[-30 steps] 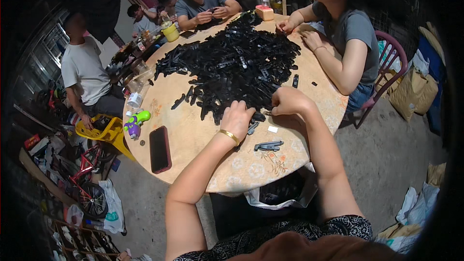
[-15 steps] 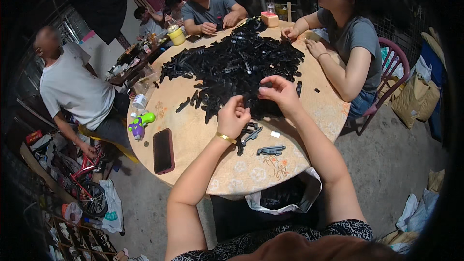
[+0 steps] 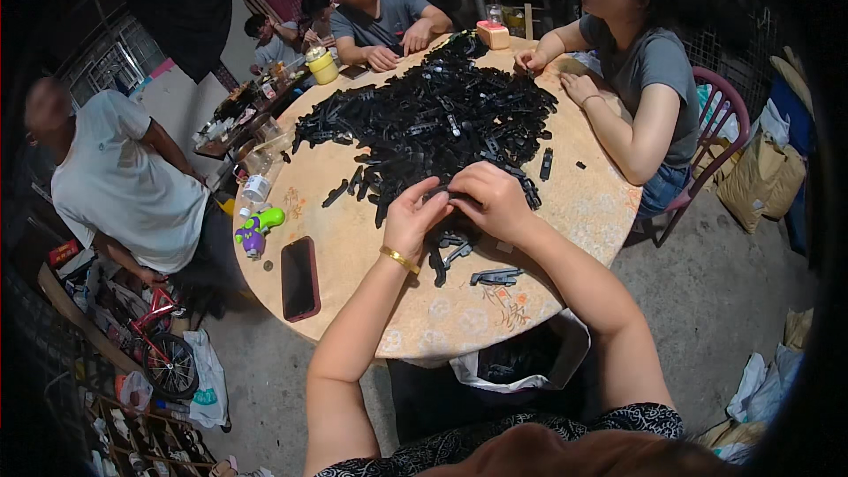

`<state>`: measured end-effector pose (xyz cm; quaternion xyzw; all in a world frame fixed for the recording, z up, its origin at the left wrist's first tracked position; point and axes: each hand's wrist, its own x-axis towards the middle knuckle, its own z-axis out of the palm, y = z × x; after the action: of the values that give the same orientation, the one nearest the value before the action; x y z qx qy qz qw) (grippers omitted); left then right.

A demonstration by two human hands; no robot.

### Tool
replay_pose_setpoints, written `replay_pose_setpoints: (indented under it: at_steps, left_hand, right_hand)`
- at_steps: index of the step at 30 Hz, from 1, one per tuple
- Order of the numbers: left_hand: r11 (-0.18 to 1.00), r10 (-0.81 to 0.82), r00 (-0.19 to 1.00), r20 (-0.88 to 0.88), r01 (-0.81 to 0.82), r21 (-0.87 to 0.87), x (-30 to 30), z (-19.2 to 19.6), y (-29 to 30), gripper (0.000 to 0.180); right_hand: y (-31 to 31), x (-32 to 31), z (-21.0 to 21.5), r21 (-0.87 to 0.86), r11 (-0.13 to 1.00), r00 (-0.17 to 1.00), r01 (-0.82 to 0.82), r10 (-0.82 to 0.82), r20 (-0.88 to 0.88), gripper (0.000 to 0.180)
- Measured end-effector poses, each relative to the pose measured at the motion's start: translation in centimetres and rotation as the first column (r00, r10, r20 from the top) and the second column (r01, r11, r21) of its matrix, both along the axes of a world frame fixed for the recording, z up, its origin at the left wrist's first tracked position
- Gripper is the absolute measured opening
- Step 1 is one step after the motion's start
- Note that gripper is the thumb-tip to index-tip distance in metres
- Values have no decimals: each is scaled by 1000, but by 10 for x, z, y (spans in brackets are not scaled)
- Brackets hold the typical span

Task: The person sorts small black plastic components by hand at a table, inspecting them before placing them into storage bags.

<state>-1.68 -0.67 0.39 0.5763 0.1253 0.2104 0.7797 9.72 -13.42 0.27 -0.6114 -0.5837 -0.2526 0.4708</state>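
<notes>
Drawn inward since the previous frame, your right hand point(image 3: 490, 199) meets your left hand point(image 3: 409, 219) over the near edge of the black pile point(image 3: 424, 124); the standing person point(image 3: 132, 177) has shifted farther left.

Next along, a toy point(image 3: 256, 230) and a phone point(image 3: 300, 278) lie by the surface's point(image 3: 609, 212) left rim, probably there to stay out of your way. The pile covers the middle, heaped, it seems, so those seated around can reach it.

Your left grip has thumb and fingers drawn nearly together; your right grip curls down to it, fingertips touching or almost. Something dark shows between, but against the pile I cannot tell whether you hold a piece. Both likely meet so one can steady for the other.

Just below lie a black part point(image 3: 437, 267) and grey part point(image 3: 457, 253), with grey bundle point(image 3: 496, 276) to their right, perhaps kept apart for easy reach. A loose piece point(image 3: 546, 163) lies right of the pile.

Counted: one toy, one phone, one grey bundle, five other people; the pile is too tangled to count.
</notes>
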Motion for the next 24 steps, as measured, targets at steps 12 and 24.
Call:
replay_pose_setpoints:
  at_steps: [12,24]
  left_hand:
    - [801,61,993,100,-108,589,-8,3,4,29]
    - [625,60,977,206,-197,755,-15,12,-1,20]
  right_hand:
    - [-10,4,7,-180,893,765,-413,233,-600,36]
    - [-17,0,14,-87,959,932,-270,237,-276,24]
